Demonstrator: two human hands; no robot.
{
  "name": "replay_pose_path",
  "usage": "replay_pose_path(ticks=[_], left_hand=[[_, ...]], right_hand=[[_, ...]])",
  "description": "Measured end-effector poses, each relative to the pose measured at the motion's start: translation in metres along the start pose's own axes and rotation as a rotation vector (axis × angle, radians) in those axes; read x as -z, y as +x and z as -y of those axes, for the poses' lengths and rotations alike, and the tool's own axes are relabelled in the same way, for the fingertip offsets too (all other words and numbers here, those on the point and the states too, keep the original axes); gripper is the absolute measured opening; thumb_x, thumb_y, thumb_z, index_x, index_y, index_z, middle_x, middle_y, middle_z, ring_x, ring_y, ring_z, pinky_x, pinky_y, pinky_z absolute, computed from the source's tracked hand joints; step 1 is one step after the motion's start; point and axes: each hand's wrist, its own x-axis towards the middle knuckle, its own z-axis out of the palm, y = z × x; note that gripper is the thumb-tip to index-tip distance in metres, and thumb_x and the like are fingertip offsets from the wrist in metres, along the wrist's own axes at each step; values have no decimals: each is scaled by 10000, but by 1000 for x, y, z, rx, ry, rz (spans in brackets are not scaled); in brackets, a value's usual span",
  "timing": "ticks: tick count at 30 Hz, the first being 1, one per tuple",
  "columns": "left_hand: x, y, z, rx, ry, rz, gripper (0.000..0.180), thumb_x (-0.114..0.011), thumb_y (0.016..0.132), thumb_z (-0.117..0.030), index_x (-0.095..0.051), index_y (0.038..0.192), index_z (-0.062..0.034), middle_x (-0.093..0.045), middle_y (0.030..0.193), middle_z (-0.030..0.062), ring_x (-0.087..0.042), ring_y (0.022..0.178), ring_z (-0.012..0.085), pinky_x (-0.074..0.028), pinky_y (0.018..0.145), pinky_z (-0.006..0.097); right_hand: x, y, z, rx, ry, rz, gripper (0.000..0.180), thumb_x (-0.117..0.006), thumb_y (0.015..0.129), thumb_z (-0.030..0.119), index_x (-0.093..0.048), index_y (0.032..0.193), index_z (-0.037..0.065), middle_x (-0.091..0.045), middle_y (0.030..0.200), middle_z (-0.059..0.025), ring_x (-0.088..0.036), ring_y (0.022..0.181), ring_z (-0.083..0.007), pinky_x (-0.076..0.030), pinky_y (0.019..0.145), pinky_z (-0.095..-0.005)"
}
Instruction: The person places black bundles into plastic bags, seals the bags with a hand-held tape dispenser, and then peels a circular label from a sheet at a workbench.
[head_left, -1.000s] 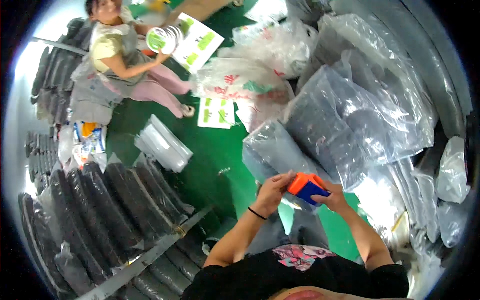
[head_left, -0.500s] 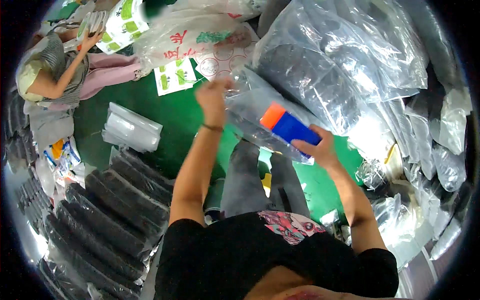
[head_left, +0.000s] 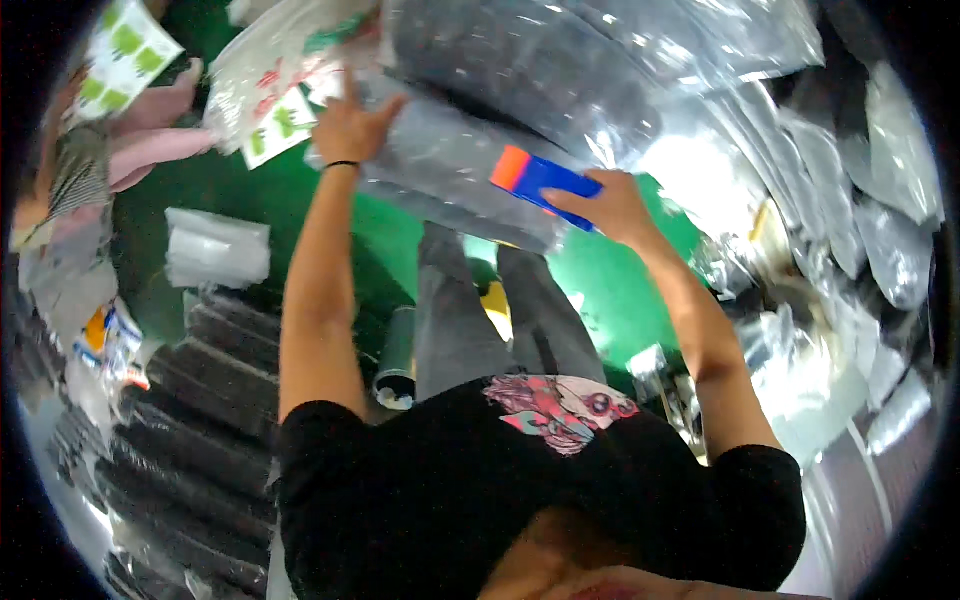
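1. Green floor (head_left: pixel 235 190) spreads beneath the work, showing at the left, between the legs and at the right, where bright light washes over part of it.
2. Large clear plastic bags (head_left: pixel 530 60) with grey contents fill the far middle and run toward the far right, their creased film shining.
3. Dark rolls (head_left: pixel 190 410) in plastic wrap lie side by side at the near left.
4. Standing at the near middle, the person wears a black T-shirt (head_left: pixel 400 480) with a pink print and grey trousers (head_left: pixel 455 320).
5. At the far left edge sits a co-worker, partly cut off, with a pink trouser leg (head_left: pixel 160 160) stretched toward a whitish bag (head_left: pixel 250 70) with red marks.
6. Just beyond the person's legs, a grey bundle (head_left: pixel 440 150) in clear plastic extends from left to right.
7. Folded clear plastic (head_left: pixel 217 248) rests on the floor at the left, well apart from the bundle.
8. Over the bundle's left end is the left hand (head_left: pixel 352 125), open with fingers spread; whether it presses on the plastic is hard to tell.
9. Closed around a blue-and-orange tool (head_left: pixel 540 185), the right hand (head_left: pixel 612 205) holds it over the bundle's right part, orange end toward the left; contact between tool and plastic cannot be told.
10. Around the left wrist is a thin black band (head_left: pixel 340 164).
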Motion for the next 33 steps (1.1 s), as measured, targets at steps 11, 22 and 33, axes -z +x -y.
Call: replay_pose_path(ticks=[11,22,33], left_hand=[[-15,10,-3,-55,114,-189,930,-522,825,-790,-404,1530,-196,-661,1133,255,-656,1025,441,-507,870,522],[-103,-221,51,749,-789,-893,980,-677,823,-659,-302,1574,-153,-377,1532,222,-393,1385,398,-323,1139,506],[-114,-456,249,814,-2229,-417,815,-489,953,-674,-444,1494,-67,-528,1445,87,-509,1296,236,-361,1126,351]], right_hand=[[-29,21,-315,-666,1099,111,396,-762,866,314,-733,1115,7,-728,863,-33,-680,727,-207,-553,692,-355],[-60,39,-9,404,-552,-573,547,-687,868,552,-623,941,13,-695,793,-208,-687,717,-402,-517,649,-511],[-417,-37,104,242,-191,-62,676,-672,861,598,-621,1029,-55,-659,1090,-289,-635,1011,-464,-497,860,-512]])
